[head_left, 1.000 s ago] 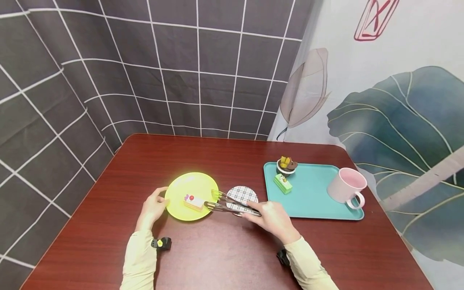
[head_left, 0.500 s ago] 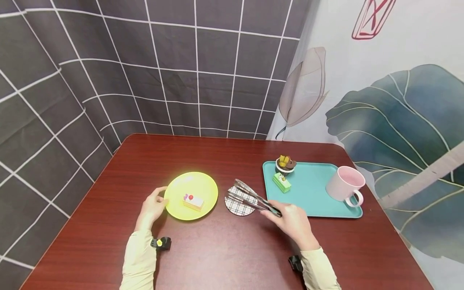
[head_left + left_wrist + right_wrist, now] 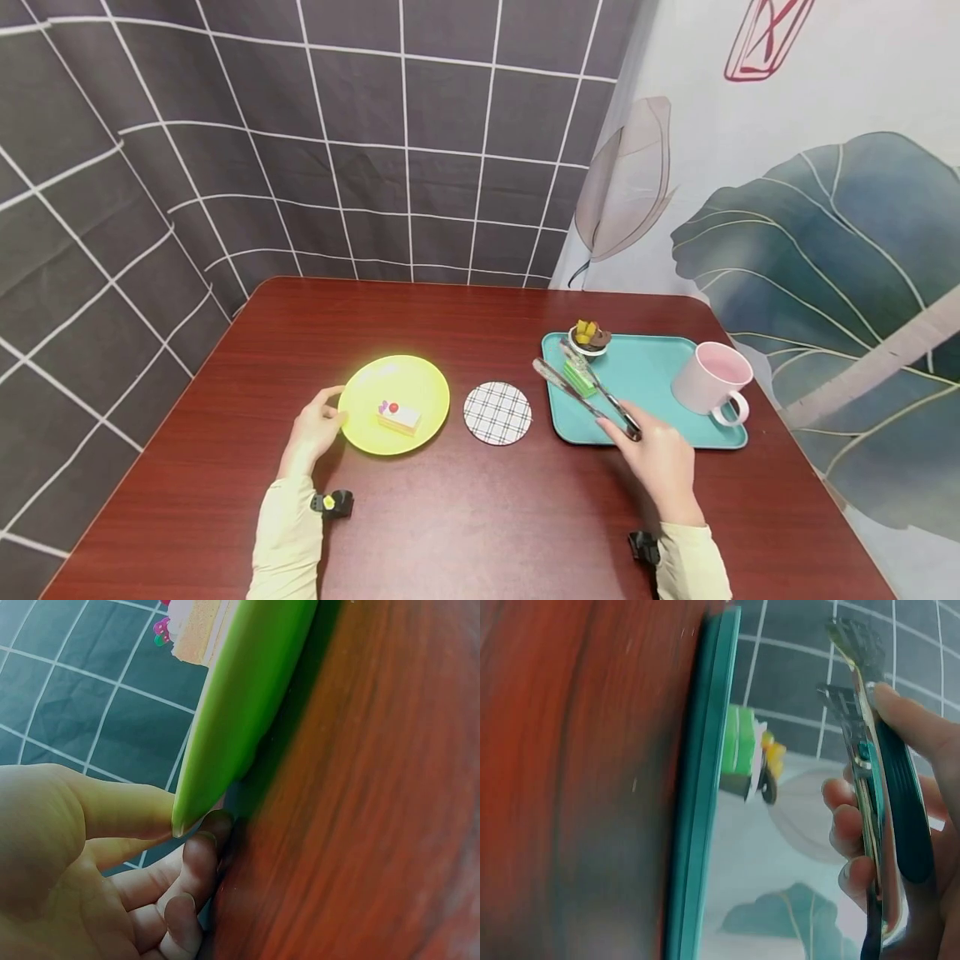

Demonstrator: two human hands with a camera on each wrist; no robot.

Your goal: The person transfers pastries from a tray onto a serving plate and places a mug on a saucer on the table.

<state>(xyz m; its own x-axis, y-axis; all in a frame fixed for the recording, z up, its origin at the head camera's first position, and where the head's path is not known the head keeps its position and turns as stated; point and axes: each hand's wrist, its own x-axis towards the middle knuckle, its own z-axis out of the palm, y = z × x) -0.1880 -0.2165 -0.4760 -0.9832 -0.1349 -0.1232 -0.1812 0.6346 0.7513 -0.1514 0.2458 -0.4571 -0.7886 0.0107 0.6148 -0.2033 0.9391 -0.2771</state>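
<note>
My left hand (image 3: 315, 429) pinches the left rim of a round yellow plate (image 3: 363, 383). In the left wrist view the thumb (image 3: 127, 810) lies on the rim and fingers are bent beneath it. A toy cake slice (image 3: 399, 418), pink and white with a red berry, lies on the plate. My right hand (image 3: 660, 458) grips metal tongs with dark handles (image 3: 901, 802). Their two arms are spread, one tip on each side of a green toy cake (image 3: 577, 382) in the head view. Whether they touch the cake cannot be told.
A teal tray (image 3: 645, 375) carries the green cake, a chocolate cupcake (image 3: 591, 340) behind it and a pink mug (image 3: 708, 379) at the right. Between plate and tray lies a round checked coaster (image 3: 497, 413). A dark tiled-pattern curtain (image 3: 337, 150) hangs behind the table.
My right hand has carried the tongs rightward, from beside the pink cake slice, across the coaster, to the green cake on the tray. The left hand and plate have stayed put.
</note>
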